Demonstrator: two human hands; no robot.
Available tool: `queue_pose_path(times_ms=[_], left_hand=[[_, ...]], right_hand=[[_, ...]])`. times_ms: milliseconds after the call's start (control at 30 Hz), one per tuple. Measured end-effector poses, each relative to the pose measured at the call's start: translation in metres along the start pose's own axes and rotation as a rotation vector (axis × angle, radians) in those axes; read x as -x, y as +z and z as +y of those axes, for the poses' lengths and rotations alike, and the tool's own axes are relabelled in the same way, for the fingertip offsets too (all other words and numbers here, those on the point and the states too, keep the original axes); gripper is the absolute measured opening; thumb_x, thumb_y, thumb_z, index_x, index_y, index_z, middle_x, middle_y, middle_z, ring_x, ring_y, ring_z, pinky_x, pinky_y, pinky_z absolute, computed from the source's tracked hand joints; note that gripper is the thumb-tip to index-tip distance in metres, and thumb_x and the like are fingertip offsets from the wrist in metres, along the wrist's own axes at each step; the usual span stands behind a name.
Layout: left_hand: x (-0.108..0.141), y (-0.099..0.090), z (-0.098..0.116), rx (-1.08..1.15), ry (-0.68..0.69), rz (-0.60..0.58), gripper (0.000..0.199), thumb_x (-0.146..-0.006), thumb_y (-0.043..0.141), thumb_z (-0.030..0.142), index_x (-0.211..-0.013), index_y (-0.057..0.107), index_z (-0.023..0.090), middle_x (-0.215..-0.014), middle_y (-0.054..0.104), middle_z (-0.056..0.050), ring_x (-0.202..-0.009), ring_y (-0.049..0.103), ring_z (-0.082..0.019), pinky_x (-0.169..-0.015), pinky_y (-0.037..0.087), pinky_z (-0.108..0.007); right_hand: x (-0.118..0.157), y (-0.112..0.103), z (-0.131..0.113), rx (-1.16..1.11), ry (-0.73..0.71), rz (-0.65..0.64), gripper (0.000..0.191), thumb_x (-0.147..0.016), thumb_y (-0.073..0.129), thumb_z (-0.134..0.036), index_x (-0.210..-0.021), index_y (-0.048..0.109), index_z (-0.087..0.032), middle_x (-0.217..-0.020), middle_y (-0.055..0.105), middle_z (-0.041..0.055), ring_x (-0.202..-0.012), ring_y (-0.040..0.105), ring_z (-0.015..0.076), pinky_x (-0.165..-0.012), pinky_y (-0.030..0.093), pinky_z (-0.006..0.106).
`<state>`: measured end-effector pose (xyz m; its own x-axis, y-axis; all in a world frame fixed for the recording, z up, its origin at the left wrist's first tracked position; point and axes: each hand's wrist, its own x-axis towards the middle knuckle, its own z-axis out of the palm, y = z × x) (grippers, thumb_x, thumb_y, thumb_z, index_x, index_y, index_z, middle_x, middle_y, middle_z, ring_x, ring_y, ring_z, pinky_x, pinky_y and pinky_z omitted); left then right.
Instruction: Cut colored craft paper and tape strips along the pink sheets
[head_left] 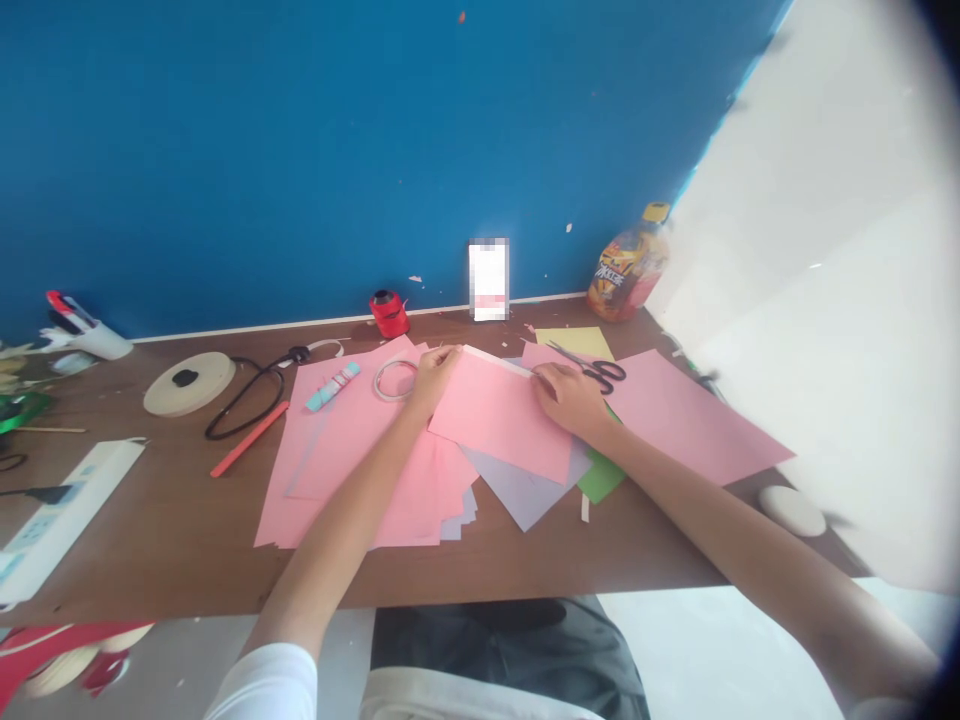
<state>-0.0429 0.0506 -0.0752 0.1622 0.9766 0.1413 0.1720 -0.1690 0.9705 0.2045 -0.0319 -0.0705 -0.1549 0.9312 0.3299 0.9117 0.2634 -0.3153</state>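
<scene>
Between my two hands lies a pink sheet of paper (502, 413) with a white strip (498, 361) along its far edge. My left hand (435, 378) pinches the sheet's far left corner. At the other end of the strip, my right hand (570, 398) has its fingers bent around the edge of the sheet. Black-handled scissors (600, 371) rest just beyond my right hand. Beside my left hand is a roll of tape (394, 380) on a stack of pink sheets (360, 440). A lilac sheet (521, 500) shows under the held paper.
A light blue glue stick (332, 387), a red strip (250, 439) and a large cream roll (190, 384) lie left. A power strip (67, 520) is far left. A phone (489, 280), a red spool (389, 314) and a bottle (630, 265) stand by the wall.
</scene>
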Motion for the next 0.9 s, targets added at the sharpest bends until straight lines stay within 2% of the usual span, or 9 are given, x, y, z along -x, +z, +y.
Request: queue_pose_path(times_ms=[167,300,400,533,667,767,900], left_hand=[[0.002,0.002,0.001,0.049,-0.025,-0.029,0.036,-0.082,0.068,0.045,-0.107,0.069,0.019,-0.089,0.068,-0.004,-0.082,0.062,-0.017,-0.072,0.048,-0.028],[0.004,0.003,0.003,0.069,-0.017,-0.043,0.026,-0.083,0.067,0.042,-0.094,0.066,0.018,-0.086,0.066,-0.003,-0.080,0.061,-0.015,-0.072,0.047,-0.027],[0.003,0.003,0.003,0.122,-0.020,-0.065,0.026,-0.081,0.069,0.042,-0.093,0.064,0.019,-0.083,0.065,-0.001,-0.078,0.060,-0.014,-0.072,0.047,-0.026],[0.002,0.002,0.001,0.161,-0.016,-0.115,0.030,-0.079,0.070,0.043,-0.095,0.067,0.018,-0.083,0.067,-0.002,-0.078,0.061,-0.015,-0.074,0.048,-0.028],[0.007,0.005,0.006,0.164,-0.071,-0.195,0.033,-0.080,0.071,0.043,-0.101,0.070,0.017,-0.078,0.067,-0.002,-0.067,0.059,-0.014,-0.066,0.048,-0.028],[0.015,0.013,0.013,0.179,-0.069,-0.260,0.036,-0.079,0.074,0.044,-0.102,0.071,0.016,-0.082,0.070,-0.003,-0.072,0.062,-0.015,-0.071,0.051,-0.030],[0.025,0.031,0.021,0.149,-0.076,-0.328,0.036,-0.079,0.074,0.043,-0.103,0.071,0.016,-0.081,0.070,-0.004,-0.076,0.065,-0.017,-0.075,0.051,-0.032]], right_hand=[[0.000,0.000,0.001,-0.035,-0.062,0.072,0.030,-0.098,0.039,-0.023,-0.101,0.068,-0.018,-0.100,0.074,0.0095,-0.094,0.066,0.0248,-0.076,0.043,0.033],[0.000,0.001,0.004,0.045,-0.158,0.134,0.033,-0.099,0.035,-0.020,-0.101,0.068,-0.018,-0.097,0.073,0.0096,-0.096,0.063,0.0256,-0.082,0.041,0.035],[-0.001,0.003,0.008,0.094,-0.191,0.159,0.035,-0.101,0.033,-0.021,-0.102,0.068,-0.018,-0.095,0.072,0.0092,-0.096,0.062,0.0254,-0.083,0.040,0.036],[-0.002,0.005,0.011,0.165,-0.130,0.205,0.033,-0.100,0.036,-0.022,-0.103,0.068,-0.016,-0.096,0.071,0.0110,-0.091,0.060,0.0262,-0.081,0.038,0.037],[-0.002,0.004,0.007,0.285,-0.065,0.302,0.036,-0.096,0.042,-0.023,-0.124,0.061,-0.011,-0.109,0.068,0.0166,-0.100,0.055,0.0321,-0.087,0.036,0.045],[-0.002,0.004,0.001,0.280,-0.143,0.323,0.039,-0.096,0.042,-0.022,-0.131,0.056,-0.013,-0.123,0.063,0.0179,-0.107,0.052,0.0331,-0.089,0.037,0.046],[-0.002,0.008,-0.010,0.198,-0.266,0.304,0.035,-0.099,0.038,-0.020,-0.127,0.059,-0.016,-0.115,0.065,0.0160,-0.100,0.054,0.0299,-0.082,0.041,0.043]])
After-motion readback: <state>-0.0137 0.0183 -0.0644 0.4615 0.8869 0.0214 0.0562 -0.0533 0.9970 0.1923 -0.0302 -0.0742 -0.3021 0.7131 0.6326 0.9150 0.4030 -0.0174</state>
